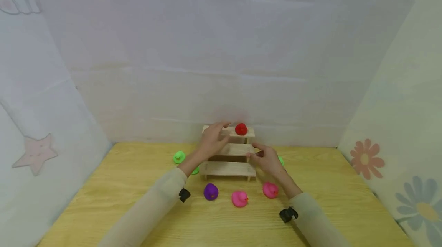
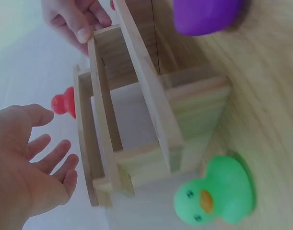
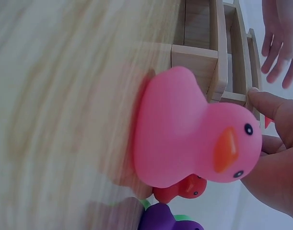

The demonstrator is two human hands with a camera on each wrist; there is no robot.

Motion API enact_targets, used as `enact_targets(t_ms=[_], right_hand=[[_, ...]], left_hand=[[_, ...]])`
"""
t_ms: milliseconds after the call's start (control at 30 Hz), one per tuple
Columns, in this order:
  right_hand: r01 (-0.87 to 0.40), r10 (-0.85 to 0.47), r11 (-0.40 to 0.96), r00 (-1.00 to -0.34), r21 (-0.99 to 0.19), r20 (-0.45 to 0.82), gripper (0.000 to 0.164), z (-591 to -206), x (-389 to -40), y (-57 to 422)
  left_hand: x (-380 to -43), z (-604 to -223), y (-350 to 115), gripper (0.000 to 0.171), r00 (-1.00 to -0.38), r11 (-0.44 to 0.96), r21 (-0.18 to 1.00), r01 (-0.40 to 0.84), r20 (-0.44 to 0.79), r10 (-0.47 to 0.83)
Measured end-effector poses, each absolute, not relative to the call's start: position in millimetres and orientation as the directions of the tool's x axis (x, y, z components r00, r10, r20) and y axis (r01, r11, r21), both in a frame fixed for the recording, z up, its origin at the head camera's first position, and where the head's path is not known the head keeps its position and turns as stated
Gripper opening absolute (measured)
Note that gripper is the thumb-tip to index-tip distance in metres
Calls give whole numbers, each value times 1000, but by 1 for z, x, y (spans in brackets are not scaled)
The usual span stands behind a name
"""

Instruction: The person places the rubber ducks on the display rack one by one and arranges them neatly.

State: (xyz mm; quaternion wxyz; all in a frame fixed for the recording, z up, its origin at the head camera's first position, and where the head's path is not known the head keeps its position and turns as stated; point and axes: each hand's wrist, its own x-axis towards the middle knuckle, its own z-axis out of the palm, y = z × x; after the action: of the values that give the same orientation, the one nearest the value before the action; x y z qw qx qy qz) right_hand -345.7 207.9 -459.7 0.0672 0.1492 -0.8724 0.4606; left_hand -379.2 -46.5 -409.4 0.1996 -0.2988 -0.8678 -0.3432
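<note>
Left hand (image 2: 26, 165) near stepped wooden shelf (image 2: 155, 96); red duck (image 2: 64, 102) on top; green duck (image 2: 225, 189) beside.

The left wall (image 1: 45, 74) bears a pink star (image 1: 35, 153), the right wall (image 1: 397, 97) a red flower (image 1: 366, 158).

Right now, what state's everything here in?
Shelf: upright.
Left hand: open.
Right hand: gripping shelf.
Upper red duck: upright.
Lower red duck: partly hidden.
Front purple duck: upright.
Other purple duck: partly cropped.
Front pink duck: upright.
Right pink duck: upright.
Left green ducks: upright.
Right green duck: partly hidden.

This looks like a makeshift booth (image 1: 221, 47): pale sheets (image 1: 397, 86) with printed flowers (image 1: 367, 158) wall a wood-grain table (image 1: 103, 201).
</note>
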Motion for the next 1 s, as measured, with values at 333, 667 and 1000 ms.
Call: enact_targets(t_ms=[333,667,1000], right_hand=[[-305,-186,522,-952,-797,243,60,-458,-342,203],[-276,-177,491,-960,-826,215,62,-454,-341,211],[-263,-163,486,-964,-833,209,59,-451,-336,218]], left_hand=[[-348,-413,-85,49,-768,587,507,631,515,381],[-332,-419,-112,48,-737,575,478,664,550,394],[-333,-433,-136,50,-755,604,478,638,543,368]])
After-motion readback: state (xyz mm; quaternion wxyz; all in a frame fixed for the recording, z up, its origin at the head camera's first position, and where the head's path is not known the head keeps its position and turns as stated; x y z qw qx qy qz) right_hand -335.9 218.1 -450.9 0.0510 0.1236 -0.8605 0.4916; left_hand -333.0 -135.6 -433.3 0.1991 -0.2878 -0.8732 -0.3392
